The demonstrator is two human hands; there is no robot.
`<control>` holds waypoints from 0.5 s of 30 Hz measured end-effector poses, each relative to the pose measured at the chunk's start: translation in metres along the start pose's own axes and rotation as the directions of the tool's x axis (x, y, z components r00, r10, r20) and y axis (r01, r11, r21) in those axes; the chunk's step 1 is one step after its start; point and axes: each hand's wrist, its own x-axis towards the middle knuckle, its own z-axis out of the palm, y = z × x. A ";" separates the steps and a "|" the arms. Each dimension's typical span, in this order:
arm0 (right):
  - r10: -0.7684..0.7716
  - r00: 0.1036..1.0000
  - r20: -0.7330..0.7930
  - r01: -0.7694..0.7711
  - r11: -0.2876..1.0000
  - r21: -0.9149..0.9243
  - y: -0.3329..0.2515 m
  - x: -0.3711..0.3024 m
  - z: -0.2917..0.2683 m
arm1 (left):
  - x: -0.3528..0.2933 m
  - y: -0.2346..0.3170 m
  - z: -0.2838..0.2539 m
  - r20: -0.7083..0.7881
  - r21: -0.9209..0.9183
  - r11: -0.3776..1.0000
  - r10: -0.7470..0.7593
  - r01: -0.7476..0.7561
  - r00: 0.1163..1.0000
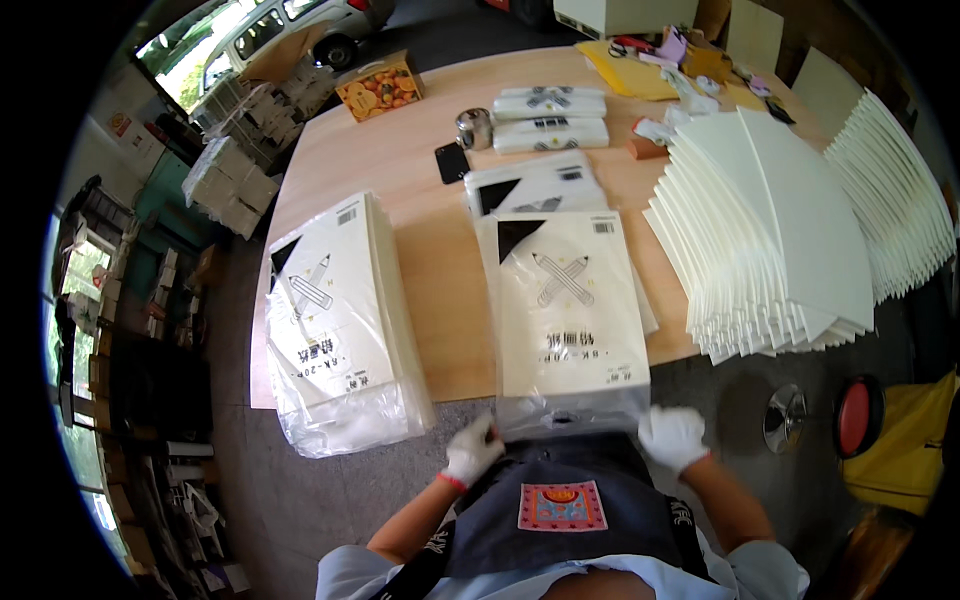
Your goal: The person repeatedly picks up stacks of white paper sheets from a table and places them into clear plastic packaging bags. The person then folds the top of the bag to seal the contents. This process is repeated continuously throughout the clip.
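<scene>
In front of me, at the table's near edge, lies a pack of drawing paper in a clear plastic bag [570, 330]. Its cover shows crossed pencils and a black corner. The bag's loose end hangs past the edge toward my apron. My left hand [473, 450], in a white glove, is closed at the left corner of that loose end. At the opposite corner my right hand [673, 437], gloved too, has its fingers curled on the plastic. To the left sits a thick stack of similar bagged packs [335, 320], its clear ends overhanging the table.
Fanned stacks of white sheets [765, 230] fill the table's right side. Behind the pack lie more plastic bags [530, 180], rolled bags [550, 120], a phone [452, 163], a metal pot [474, 129] and a fruit carton [382, 88]. A red-topped stool [858, 418] stands right.
</scene>
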 end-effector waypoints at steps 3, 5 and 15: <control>-0.052 0.983 0.174 -0.003 0.953 0.302 -0.004 -0.036 0.018 | -0.035 -0.033 -0.007 0.174 -0.014 0.991 -0.132 0.136 0.976; -0.019 0.991 0.133 -0.026 0.945 0.327 0.023 -0.022 0.048 | -0.019 -0.033 0.005 -0.031 -0.447 0.854 -0.312 0.266 0.950; -0.305 0.871 0.386 -0.487 -0.422 0.765 -0.058 0.097 0.074 | -0.004 0.116 -0.100 -0.428 -0.195 0.889 0.303 -0.414 0.852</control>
